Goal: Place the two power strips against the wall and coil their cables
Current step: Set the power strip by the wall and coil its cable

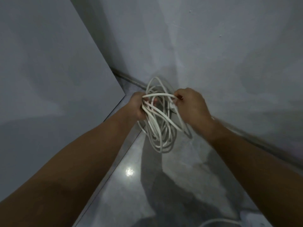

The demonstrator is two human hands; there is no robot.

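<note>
A white coiled cable (157, 122) is being gripped by the left hand (139, 105), its fingers clamped round the loops, while one strand is being pinched by the right hand (190, 105) above the floor (180, 177).

Bare left hand (138, 106) and bare right hand (191, 107) on long bare forearms (91, 145)

Glossy grey floor (180, 185) with light glare; white cable loop (218, 220) lying at near edge.
</note>
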